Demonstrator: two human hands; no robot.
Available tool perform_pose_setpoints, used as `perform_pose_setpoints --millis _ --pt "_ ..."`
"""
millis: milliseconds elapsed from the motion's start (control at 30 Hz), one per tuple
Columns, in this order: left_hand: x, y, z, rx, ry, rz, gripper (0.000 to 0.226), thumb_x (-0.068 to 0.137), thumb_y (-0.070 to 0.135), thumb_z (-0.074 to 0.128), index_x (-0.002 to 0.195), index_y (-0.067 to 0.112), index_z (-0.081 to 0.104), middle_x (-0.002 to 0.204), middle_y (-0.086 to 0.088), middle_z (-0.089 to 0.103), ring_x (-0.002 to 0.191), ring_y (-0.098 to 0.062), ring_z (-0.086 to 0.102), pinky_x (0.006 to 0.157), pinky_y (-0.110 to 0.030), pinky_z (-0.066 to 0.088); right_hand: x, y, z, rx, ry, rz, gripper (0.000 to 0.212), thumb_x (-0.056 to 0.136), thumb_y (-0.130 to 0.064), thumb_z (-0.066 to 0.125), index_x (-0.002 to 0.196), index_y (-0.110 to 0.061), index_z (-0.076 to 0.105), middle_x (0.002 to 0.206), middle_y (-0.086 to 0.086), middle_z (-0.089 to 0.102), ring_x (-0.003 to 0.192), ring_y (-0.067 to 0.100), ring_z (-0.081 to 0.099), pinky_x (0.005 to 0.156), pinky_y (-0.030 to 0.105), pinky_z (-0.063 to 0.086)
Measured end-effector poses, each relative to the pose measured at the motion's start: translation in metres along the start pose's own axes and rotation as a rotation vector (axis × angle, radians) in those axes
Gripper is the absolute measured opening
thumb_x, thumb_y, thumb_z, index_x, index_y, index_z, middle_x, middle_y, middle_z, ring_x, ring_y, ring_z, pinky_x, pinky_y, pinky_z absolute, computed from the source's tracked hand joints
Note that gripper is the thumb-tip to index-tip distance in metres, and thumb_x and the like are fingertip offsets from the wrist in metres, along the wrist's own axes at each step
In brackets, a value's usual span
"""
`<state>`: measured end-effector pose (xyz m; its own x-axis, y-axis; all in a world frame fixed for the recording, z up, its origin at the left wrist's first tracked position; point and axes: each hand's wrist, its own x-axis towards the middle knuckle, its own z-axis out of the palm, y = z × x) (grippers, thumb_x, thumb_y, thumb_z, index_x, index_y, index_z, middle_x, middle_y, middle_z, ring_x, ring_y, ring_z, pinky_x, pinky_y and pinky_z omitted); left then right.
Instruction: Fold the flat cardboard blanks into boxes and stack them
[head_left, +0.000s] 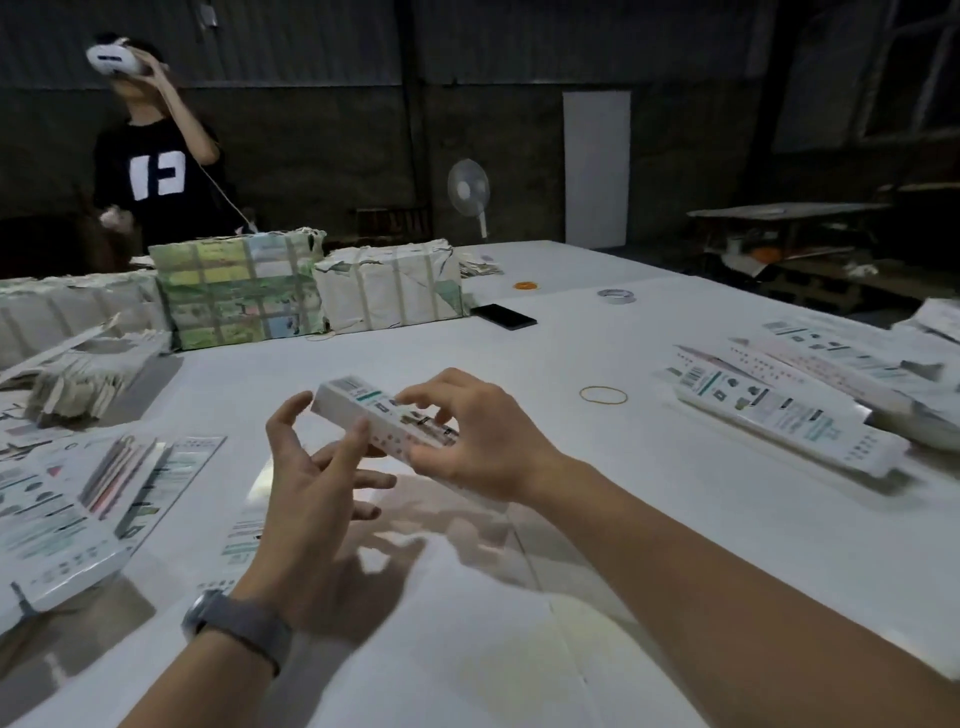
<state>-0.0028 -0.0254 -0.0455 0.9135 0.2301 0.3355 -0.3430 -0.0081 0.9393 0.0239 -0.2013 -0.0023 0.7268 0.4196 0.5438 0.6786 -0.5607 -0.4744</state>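
A long, narrow white printed box (363, 410) is held above the white table (649, 519) near its middle. My right hand (472, 441) grips the box's near end, fingers curled over its top. My left hand (311, 467) is beside the box's left side with fingers spread; its thumb touches the box's near face. A stack of flat printed blanks (67, 504) lies at the left. Several folded boxes (789, 410) lie stacked at the right.
Wrapped paper bundles (244, 291) stand across the far left of the table. A black phone (503, 316), a tape roll (616, 295) and rubber bands (603, 395) lie on the table. A person wearing a headset (156, 150) stands behind the bundles. A fan (468, 189) stands beyond.
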Motion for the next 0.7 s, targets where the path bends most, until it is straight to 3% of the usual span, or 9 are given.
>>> perform_pose_setpoints --millis 133,267,400,467,567,700 --pt "0.0 0.0 0.004 0.068 -0.037 -0.047 0.031 0.103 0.029 0.054 0.129 0.04 0.041 0.098 -0.008 0.072 0.076 -0.018 0.072 0.051 -0.031 0.052 -0.021 0.017 -0.036 -0.122 0.039 0.077 0.049 0.079 -0.023 0.075 0.127 -0.024 0.065 0.118 -0.002 0.062 0.095 0.012 0.058 0.088 0.032 0.049" --pt "-0.004 -0.004 0.008 0.149 -0.112 -0.074 0.019 0.102 0.029 0.056 0.113 0.045 0.057 0.095 -0.001 0.072 0.085 -0.024 0.07 0.057 -0.045 0.059 -0.053 0.058 -0.098 -0.391 0.054 0.218 0.038 0.084 -0.028 0.071 0.121 -0.027 0.067 0.12 -0.004 0.06 0.106 0.02 0.056 0.091 0.035 0.047" --pt "-0.005 -0.007 0.011 0.229 -0.162 -0.081 0.021 0.1 0.031 0.057 0.105 0.051 0.06 0.087 0.012 0.073 0.082 -0.019 0.071 0.052 -0.034 0.051 -0.081 0.113 -0.167 -0.676 0.071 0.431 0.03 0.086 -0.034 0.067 0.116 -0.03 0.067 0.12 -0.005 0.058 0.109 0.022 0.054 0.09 0.037 0.048" --pt "-0.004 -0.01 0.01 0.236 -0.167 -0.102 0.021 0.1 0.028 0.058 0.105 0.048 0.064 0.083 0.009 0.073 0.079 -0.023 0.07 0.049 -0.032 0.048 -0.093 0.137 -0.193 -0.771 0.12 0.492 0.027 0.086 -0.035 0.066 0.112 -0.027 0.068 0.115 -0.002 0.059 0.109 0.024 0.054 0.088 0.036 0.047" --pt "-0.001 -0.014 0.011 0.242 -0.166 -0.12 0.026 0.1 0.02 0.059 0.095 0.043 0.07 0.077 0.004 0.072 0.072 -0.03 0.067 0.047 -0.029 0.043 -0.106 0.162 -0.213 -0.879 0.054 0.618 0.028 0.09 -0.034 0.062 0.116 -0.026 0.064 0.118 0.001 0.058 0.112 0.025 0.049 0.092 0.036 0.044" --pt "-0.003 -0.012 0.014 0.257 -0.17 -0.129 0.031 0.1 0.014 0.058 0.088 0.038 0.073 0.073 0.003 0.07 0.071 -0.029 0.064 0.045 -0.028 0.041 -0.106 0.17 -0.208 -1.081 0.036 0.546 0.034 0.095 -0.023 0.049 0.129 -0.026 0.054 0.128 0.0 0.057 0.116 0.026 0.044 0.095 0.037 0.039"
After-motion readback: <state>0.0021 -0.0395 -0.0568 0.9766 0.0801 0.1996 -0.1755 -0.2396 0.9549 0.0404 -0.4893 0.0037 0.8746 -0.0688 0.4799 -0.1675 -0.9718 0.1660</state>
